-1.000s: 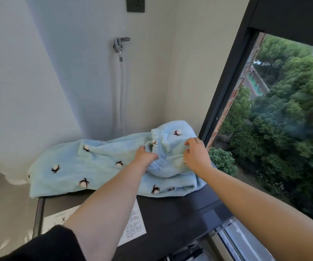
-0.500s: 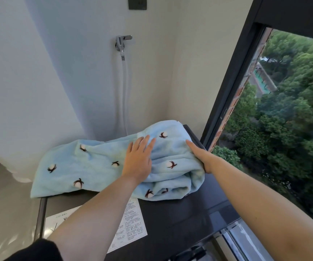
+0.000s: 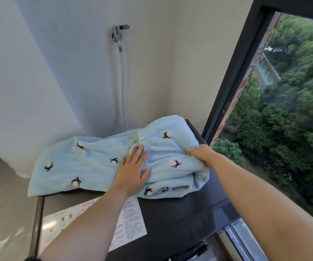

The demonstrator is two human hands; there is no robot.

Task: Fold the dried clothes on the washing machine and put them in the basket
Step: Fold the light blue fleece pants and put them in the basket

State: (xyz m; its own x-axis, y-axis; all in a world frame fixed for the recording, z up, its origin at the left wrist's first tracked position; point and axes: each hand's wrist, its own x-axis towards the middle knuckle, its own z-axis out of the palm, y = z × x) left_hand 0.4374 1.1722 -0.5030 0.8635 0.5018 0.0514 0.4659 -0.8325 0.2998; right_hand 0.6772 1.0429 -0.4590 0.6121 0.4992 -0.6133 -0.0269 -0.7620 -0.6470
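Light blue fleece trousers (image 3: 88, 164) with small white and brown motifs lie across the back of the dark washing machine top (image 3: 180, 219), their right part folded over into a thick bundle with the elastic waistband on top. My left hand (image 3: 133, 170) lies flat on the middle of the cloth, fingers straight and spread. My right hand (image 3: 200, 154) grips the folded right edge of the trousers, fingers curled into the fleece. No basket is in view.
A white instruction sticker (image 3: 129, 221) sits on the machine's front left. A tap (image 3: 119, 33) with a white hose is on the back wall. A black window frame (image 3: 232, 78) stands close on the right, with trees far below.
The waistband part was folded over and pressed down. My left hand stays flat on the cloth, and my right hand has gone from lying along the right edge to gripping it.
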